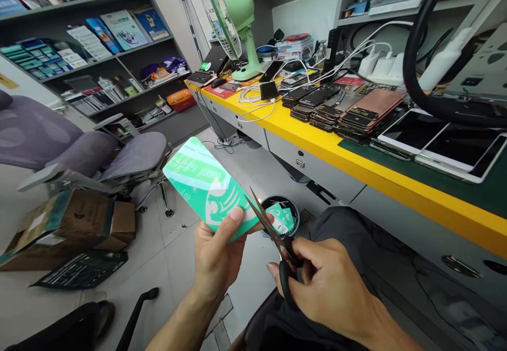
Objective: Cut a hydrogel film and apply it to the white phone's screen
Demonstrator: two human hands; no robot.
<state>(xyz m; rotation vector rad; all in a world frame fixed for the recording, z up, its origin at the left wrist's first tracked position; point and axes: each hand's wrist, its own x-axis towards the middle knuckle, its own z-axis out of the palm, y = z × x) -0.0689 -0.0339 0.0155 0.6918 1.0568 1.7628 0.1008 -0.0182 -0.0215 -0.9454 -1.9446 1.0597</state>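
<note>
left hand [219, 250] pinching a shiny green packet [206, 184] by its near end, right hand [330, 282] on black-handled scissors [271, 227], tips right by the packet's edge, bin [297, 213] with green scraps [282, 218] right of the packet, stacked phones [366, 110] further right, grey chair [132, 155] left of it

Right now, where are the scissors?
The scissors are low in the head view, right of centre, in the right hand, beside the green packet.

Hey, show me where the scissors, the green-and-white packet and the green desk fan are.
Scissors [273, 231]: head view, on the blades near the pivot.
Green-and-white packet [214, 190]: head view, middle of the printed face.
Green desk fan [241, 10]: head view, on the motor housing.
</note>
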